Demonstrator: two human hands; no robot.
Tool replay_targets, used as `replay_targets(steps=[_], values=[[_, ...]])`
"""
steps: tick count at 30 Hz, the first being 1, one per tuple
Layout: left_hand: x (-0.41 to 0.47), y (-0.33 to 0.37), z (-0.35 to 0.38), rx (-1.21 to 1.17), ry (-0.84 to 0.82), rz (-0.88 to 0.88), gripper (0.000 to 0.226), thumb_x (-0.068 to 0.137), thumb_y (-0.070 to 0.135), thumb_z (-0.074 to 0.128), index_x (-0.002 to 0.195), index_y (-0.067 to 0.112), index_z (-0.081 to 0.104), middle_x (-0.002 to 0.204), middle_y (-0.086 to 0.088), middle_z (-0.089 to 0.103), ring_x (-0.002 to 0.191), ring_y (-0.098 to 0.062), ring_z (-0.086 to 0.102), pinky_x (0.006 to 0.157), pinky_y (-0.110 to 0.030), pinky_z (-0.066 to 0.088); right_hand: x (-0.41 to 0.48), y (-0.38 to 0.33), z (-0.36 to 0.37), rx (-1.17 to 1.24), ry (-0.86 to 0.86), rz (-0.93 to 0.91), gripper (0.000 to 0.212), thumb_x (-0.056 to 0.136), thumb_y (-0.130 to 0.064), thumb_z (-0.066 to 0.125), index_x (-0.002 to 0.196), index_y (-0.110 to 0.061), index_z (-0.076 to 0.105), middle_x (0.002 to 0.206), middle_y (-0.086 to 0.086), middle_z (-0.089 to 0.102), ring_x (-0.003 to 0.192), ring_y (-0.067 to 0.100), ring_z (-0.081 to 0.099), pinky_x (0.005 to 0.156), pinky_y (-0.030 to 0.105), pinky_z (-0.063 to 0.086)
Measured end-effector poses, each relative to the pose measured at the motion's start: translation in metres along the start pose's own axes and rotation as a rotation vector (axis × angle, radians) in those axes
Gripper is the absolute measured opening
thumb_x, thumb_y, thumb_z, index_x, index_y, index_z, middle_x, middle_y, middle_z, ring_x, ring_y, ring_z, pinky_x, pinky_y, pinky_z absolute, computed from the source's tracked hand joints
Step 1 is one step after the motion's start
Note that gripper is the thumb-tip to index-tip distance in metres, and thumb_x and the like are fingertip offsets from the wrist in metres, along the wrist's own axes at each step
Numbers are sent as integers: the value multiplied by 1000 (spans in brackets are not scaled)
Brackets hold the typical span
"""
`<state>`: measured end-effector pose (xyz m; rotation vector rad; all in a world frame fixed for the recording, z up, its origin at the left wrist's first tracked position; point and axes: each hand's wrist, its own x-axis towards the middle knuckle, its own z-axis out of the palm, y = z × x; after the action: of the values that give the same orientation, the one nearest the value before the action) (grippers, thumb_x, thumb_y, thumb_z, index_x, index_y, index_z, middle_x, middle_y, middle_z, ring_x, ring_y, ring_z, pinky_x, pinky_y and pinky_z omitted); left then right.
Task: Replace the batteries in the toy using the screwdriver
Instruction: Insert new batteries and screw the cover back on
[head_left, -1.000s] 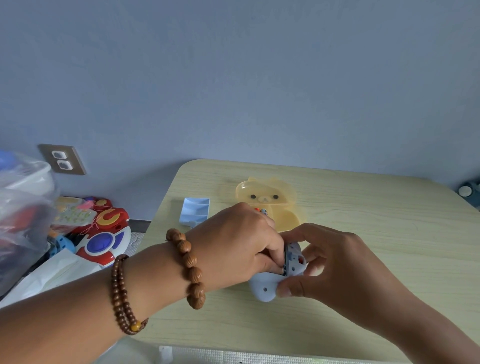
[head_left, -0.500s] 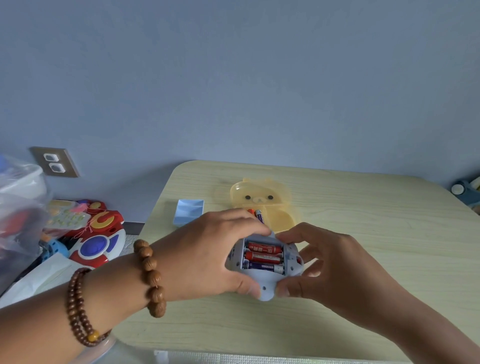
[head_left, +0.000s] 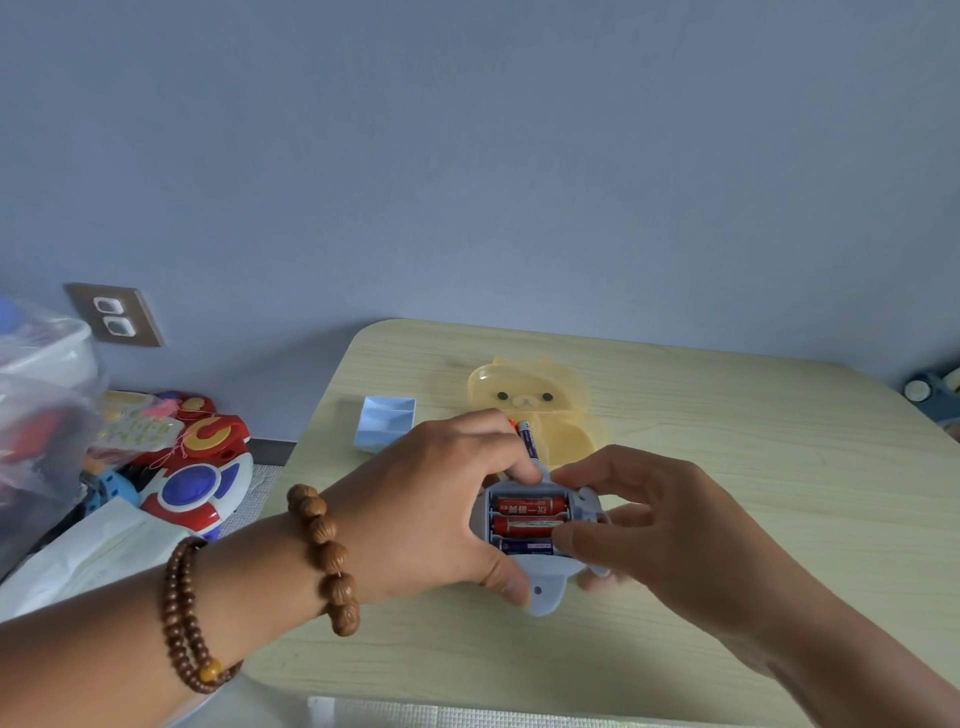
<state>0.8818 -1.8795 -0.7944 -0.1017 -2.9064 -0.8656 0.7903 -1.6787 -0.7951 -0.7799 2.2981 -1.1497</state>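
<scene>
On the pale woodgrain table (head_left: 727, 467), both hands (head_left: 431, 509) clasp a rounded plastic toy (head_left: 540, 587) baring cylindrical batteries (head_left: 527, 505).

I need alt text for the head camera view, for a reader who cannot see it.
Two hands, left and right, hold a pale blue toy on a wooden table, its battery compartment open with three batteries inside. Behind it lies a yellow bear-shaped box.

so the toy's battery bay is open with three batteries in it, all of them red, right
Not quite. The head view shows the toy with its bay open and three batteries inside, but only the upper two batteries are red; the lowest battery is dark blue. Both hands, left hand and right hand, hold the toy.
</scene>
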Motion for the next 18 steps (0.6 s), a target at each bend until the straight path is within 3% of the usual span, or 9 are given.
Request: replay_targets(steps=[6, 9, 12, 18], values=[[0, 0, 2, -4, 34, 13, 71, 47, 54, 94, 108, 35, 64, 106, 25, 53, 94, 5, 54, 74, -7, 44, 1, -4, 3, -32, 30, -14, 32, 78, -21, 83, 101, -39, 70, 88, -11, 78, 65, 9, 73, 65, 29, 58], [0, -5, 0, -33, 44, 13, 68, 49, 53, 94, 107, 34, 65, 106, 25, 54, 94, 4, 55, 76, -9, 46, -4, -7, -1, -19, -56, -40, 40, 75, -30, 85, 109, -42, 68, 93, -17, 77, 80, 5, 74, 70, 22, 60], [-3, -8, 2, -75, 58, 18, 68, 49, 53, 94, 109, 34, 67, 106, 24, 57, 95, 4, 56, 81, -19, 51, -10, -4, -2, 11, -114, -47, 62, 59, -26, 95, 112, -45, 69, 99, -13, 77, 92, 8, 73, 81, 33, 63], [-2, -16, -18, -76, 39, 45, 61, 61, 59, 84, 114, 34, 68, 103, 19, 62, 97, 1, 61, 85, -18, 50, -10, -1, 2, -15, -49, -67, 67, 52, -31, 98, 108, -51, 69, 87, -5, 77, 78, 13, 75, 81, 39, 63]])
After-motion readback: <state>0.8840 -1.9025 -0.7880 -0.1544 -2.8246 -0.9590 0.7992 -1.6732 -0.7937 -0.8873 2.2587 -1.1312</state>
